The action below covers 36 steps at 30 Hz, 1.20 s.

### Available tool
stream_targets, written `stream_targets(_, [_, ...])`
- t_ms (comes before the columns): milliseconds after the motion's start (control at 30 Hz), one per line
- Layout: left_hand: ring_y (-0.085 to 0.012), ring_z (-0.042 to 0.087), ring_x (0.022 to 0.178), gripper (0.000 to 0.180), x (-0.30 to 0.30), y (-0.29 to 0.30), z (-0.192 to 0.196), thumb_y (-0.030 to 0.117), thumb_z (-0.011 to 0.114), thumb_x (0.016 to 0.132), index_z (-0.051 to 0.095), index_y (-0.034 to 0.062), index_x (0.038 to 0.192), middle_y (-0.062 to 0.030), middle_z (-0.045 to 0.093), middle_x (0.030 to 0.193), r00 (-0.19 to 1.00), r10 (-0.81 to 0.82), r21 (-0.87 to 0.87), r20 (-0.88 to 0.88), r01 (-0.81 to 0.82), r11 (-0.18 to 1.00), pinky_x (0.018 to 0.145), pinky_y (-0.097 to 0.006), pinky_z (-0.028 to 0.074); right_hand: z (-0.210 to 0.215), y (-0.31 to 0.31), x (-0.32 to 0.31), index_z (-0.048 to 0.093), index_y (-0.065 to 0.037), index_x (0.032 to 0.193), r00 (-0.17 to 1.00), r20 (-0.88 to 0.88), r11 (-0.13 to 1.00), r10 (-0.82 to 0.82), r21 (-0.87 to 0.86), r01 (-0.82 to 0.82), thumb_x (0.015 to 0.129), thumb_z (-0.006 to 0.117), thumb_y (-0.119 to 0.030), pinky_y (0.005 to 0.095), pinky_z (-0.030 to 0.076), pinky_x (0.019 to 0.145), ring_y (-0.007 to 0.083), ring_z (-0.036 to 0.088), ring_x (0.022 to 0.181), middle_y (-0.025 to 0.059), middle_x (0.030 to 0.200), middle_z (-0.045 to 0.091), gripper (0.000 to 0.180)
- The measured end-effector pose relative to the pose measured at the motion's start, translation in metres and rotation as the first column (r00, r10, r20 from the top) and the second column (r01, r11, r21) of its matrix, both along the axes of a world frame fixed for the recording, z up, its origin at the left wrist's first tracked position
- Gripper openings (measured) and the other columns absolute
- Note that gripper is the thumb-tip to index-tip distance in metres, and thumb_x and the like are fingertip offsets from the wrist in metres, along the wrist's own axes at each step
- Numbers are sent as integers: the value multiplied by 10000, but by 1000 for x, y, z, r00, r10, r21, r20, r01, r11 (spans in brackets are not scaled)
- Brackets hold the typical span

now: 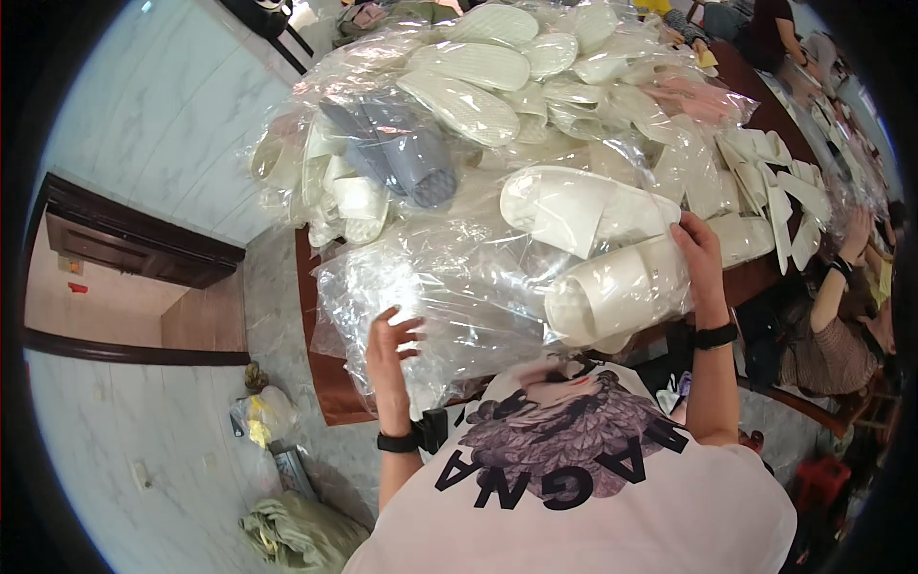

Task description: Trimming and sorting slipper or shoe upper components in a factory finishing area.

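My right hand [701,256] is closed on the right-hand end of a pair of cream-white slippers, its thumb and fingers at the edge. The nearer slipper [631,287] lies close to my body with its wide strap up, and the other slipper [535,203] lies just beyond it. Over a spread of clear plastic bags [430,277], my left hand [389,346] is open with its fingers apart and slightly curled. Whether it touches the plastic I cannot tell. Clear film lies around the pair, but whether it encloses them is hard to make out.
A heap of bagged white slippers [473,67] covers the far table, with a grey-blue pair [397,148] at its left. More white slippers [803,206] stand at the right, near a co-worker's arm [837,277]. The brown table edge [320,383] shows at left, bags on the floor below.
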State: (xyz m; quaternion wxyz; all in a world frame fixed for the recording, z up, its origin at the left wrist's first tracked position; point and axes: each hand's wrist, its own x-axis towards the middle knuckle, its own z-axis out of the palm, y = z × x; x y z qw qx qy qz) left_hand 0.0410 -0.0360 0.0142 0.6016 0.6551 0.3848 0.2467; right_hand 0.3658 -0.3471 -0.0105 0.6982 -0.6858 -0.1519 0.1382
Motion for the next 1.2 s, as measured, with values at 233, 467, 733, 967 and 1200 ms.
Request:
stream_targets(233, [-42, 466, 610, 113, -38, 36, -51, 83, 547, 969, 597, 13, 1043, 26, 520, 729, 968, 218, 280, 127, -245, 928, 509, -195, 376, -13, 13, 4, 645, -11, 1053, 986, 136, 988, 99, -131, -81, 888, 624, -136, 228, 433, 754, 65, 545, 816, -29, 895, 629, 208])
stream_targets(467, [-83, 515, 648, 205, -54, 69, -55, 54, 554, 954, 557, -42, 1136, -4, 553, 771, 914, 364, 173, 180, -394, 903, 579, -222, 432, -19, -32, 27, 636, 8, 1057, 984, 126, 969, -124, -199, 147, 874, 654, -161, 223, 429, 753, 66, 540, 822, -6, 904, 628, 249])
stream_targets(733, [-77, 555, 718, 358, -56, 66, -38, 43, 609, 919, 522, -47, 1254, -13, 600, 825, 955, 293, 85, 41, -296, 951, 618, -218, 432, 6, -85, 29, 580, 41, 1197, 862, 19, 851, -506, 175, 495, 915, 620, -129, 249, 469, 829, 115, 591, 949, 33, 1042, 639, 332])
stream_targets(967, [-85, 576, 812, 424, -47, 51, -32, 71, 588, 930, 467, 1, 1330, -24, 611, 931, 949, 313, -20, 32, -312, 950, 682, -224, 461, -1, 64, -51, 609, -13, 1038, 984, -145, 970, 104, 235, -68, 899, 627, -171, 249, 442, 815, 103, 548, 924, 10, 969, 608, 211])
stream_targets(1200, [-136, 607, 848, 437, -57, 49, -18, 134, 554, 956, 429, 7, 1355, -48, 635, 966, 994, 93, 119, -54, -86, 989, 748, -253, 471, -81, 132, -67, 639, -18, 1016, 954, 205, 944, 221, -289, -157, 861, 626, -150, 303, 478, 643, 162, 597, 674, 92, 809, 655, 203])
